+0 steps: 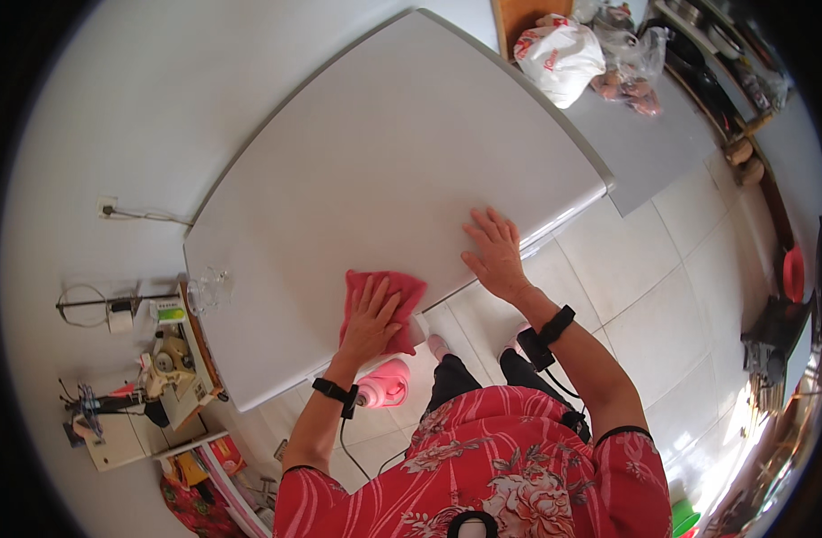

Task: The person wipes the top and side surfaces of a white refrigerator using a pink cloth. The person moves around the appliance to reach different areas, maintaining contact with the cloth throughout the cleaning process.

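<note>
My left hand (pixel 370 323) lies flat with fingers spread on a folded pinkish-red cloth (pixel 409 290), pressing it against the front edge of a broad pale grey top (pixel 384 161), which looks like a chest freezer lid. Part of the cloth hangs at that edge. Farther right, my right hand (pixel 495 252) holds nothing; its fingers are apart and it rests on or just over the top near the same edge. Clear glassware (pixel 213 286) stands at the left end of the top. Below my left hand is a pink plastic bottle (pixel 386 385), partly hidden by the wrist strap.
A white plastic bag (pixel 560 57) and a clear bag of brownish items (pixel 629 91) lie beyond the far right edge. A cord runs from a wall socket (pixel 106 207) behind the top. At left stands a sewing machine (pixel 165 366); tiled floor (pixel 626 262) lies right.
</note>
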Motion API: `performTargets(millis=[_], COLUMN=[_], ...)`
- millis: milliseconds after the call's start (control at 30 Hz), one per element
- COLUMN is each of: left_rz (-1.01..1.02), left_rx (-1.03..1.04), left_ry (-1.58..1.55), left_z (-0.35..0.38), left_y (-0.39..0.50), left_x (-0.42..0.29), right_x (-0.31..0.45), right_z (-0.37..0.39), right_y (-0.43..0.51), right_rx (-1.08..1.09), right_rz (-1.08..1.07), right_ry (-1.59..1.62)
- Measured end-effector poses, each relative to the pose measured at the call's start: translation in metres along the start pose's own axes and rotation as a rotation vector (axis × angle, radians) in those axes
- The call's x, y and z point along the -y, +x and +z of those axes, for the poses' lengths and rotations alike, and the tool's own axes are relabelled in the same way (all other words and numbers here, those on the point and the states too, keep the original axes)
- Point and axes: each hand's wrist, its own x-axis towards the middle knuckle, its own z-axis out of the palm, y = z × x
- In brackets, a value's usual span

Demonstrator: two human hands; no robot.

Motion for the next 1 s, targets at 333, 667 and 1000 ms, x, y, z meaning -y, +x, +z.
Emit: performTargets(millis=[333, 667, 1000], left_rz=[0.236, 0.310, 0.357], left_rx=[-0.059, 0.015, 0.131], left_ry=[0.123, 0.102, 0.123], left_z=[0.031, 0.025, 0.008], left_y=[0.161, 0.149, 0.084], left_x=[-0.111, -0.103, -0.060], right_x=[-0.015, -0.013, 0.028], right_z=[-0.061, -0.050, -0.015], right_y=[-0.030, -0.125, -0.191], right_rx=[-0.170, -0.321, -0.391], right_rz=[0.327, 0.569, 0.693], right_ry=[0.823, 0.557, 0.410])
